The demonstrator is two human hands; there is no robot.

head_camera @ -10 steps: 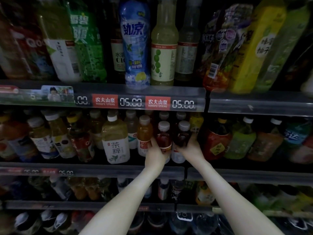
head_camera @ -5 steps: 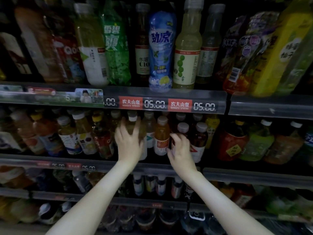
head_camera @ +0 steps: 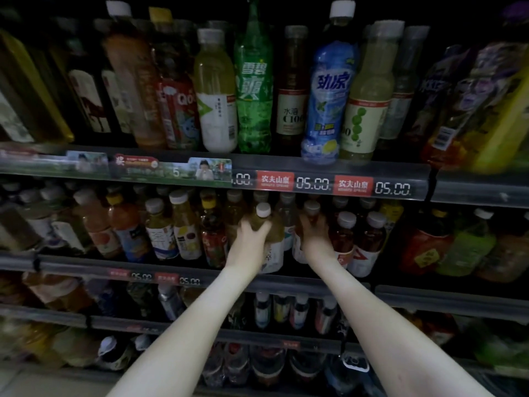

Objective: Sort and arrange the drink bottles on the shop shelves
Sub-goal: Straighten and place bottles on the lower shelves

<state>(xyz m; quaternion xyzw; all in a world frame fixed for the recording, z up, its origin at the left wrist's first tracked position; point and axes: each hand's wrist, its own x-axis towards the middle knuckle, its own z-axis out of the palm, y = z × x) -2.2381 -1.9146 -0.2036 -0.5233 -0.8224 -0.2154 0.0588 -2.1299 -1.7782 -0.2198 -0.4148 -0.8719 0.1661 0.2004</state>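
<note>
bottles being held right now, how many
2. The left hand grips a white-capped tea bottle. The right hand grips the orange bottle just right of it. Both stand on the second shelf.

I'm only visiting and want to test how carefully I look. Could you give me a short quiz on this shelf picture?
1. True or false: the left hand grips the pale white-capped bottle near its top, at the middle shelf.
2. What does the right hand hold? A) a can; B) the orange bottle; C) a price tag.
3. Fill in: on the upper shelf, the green bottle stands to the ___ of the blue bottle.
Key: 1 true; 2 B; 3 left.
</note>
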